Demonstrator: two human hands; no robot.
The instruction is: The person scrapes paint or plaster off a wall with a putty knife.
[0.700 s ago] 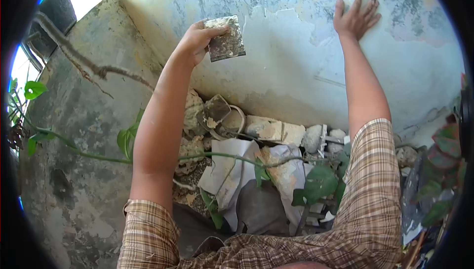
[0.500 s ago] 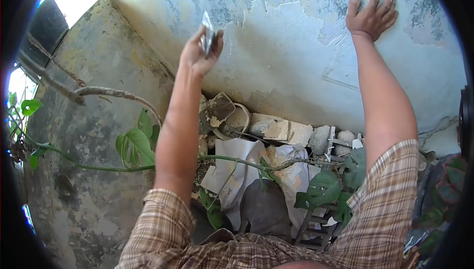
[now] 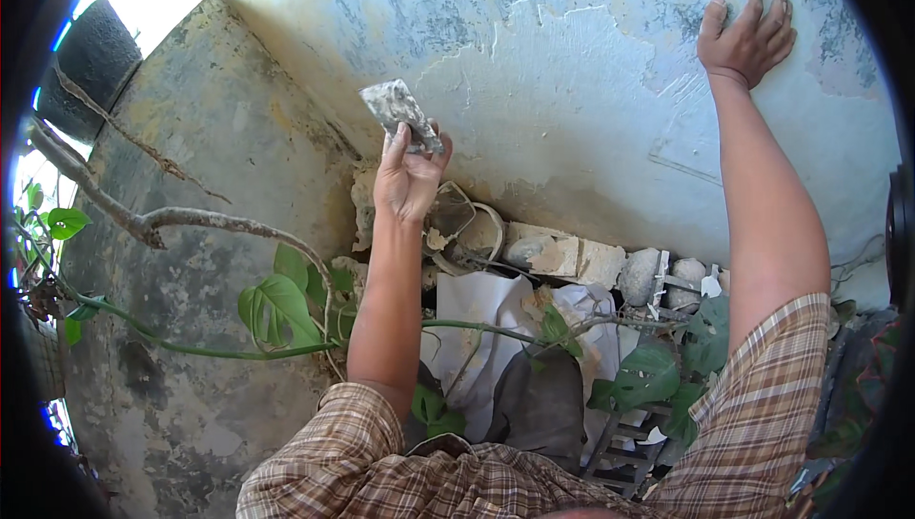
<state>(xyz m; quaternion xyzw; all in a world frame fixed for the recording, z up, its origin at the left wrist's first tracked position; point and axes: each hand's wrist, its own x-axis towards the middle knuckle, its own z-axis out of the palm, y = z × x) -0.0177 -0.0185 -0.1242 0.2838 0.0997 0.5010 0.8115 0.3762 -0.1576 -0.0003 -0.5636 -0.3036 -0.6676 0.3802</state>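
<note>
My left hand [image 3: 412,176] grips a flat, thin rectangular grey plate [image 3: 398,109] smeared with white, its kind not plain to see. The thumb lies over one face and the fingers curl behind it. It is held in front of the wall's lower left part, and a gap to the wall is hard to judge. Higher up at the right, my right hand [image 3: 748,38] presses against the pale blue wall [image 3: 572,90] with its fingers spread, holding nothing. The wall's paint is patchy, with dark mottling above and a smoother pale area below a ragged edge.
A stained concrete block [image 3: 200,262] slopes up at the left, with a dark pot [image 3: 91,66] on it. A woody branch [image 3: 229,222] and a green vine [image 3: 205,355] cross before me. Stones [image 3: 640,276], rubble and pale sheets [image 3: 467,309] lie along the wall's foot.
My left hand has come down and away from the upper wall, turning the plate so its broad face shows. My right hand stays spread on the wall; the whole view has shifted slightly.
</note>
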